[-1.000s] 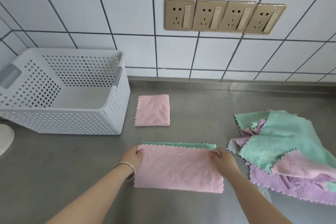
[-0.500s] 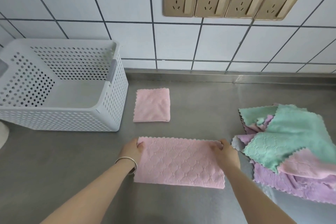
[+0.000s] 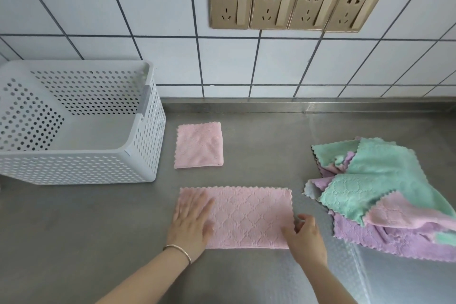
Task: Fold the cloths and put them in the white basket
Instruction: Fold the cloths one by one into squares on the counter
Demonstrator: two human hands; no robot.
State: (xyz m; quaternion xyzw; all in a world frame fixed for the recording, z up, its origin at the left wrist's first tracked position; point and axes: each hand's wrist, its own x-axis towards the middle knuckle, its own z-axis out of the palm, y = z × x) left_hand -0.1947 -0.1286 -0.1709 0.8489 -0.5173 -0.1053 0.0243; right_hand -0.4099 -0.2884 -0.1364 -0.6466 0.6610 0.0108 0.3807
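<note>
**Pink cloth folded in half, hands on both ends**

So the pink cloth [image 3: 249, 217] is lying flat on the steel surface [image 3: 74, 229] at the near middle, folded into a long rectangle with zigzag edges and a quilted diamond pattern. It looks neat and flat, and only the pink side shows.

The left hand [image 3: 191, 219] rests palm-down on the cloth's left end, fingers [image 3: 197, 201] straight and slightly spread, pressing it flat and gripping nothing. There's a thin bracelet [image 3: 179, 250] on that wrist. The right hand [image 3: 306, 237] is at the cloth's near right corner with fingers curled; the thumb lies on top of the cloth and the others sit just off its right edge, so it seems to be pinching that edge, though the contact is hard to see.

Farther back sits a smaller folded pink cloth [image 3: 199, 145], a tidy square, just right of the white basket [image 3: 145, 155], which is perforated and stands at the far left. Over on the right is a rumpled pile of cloths [image 3: 385, 192] in green, purple and pink.
</note>
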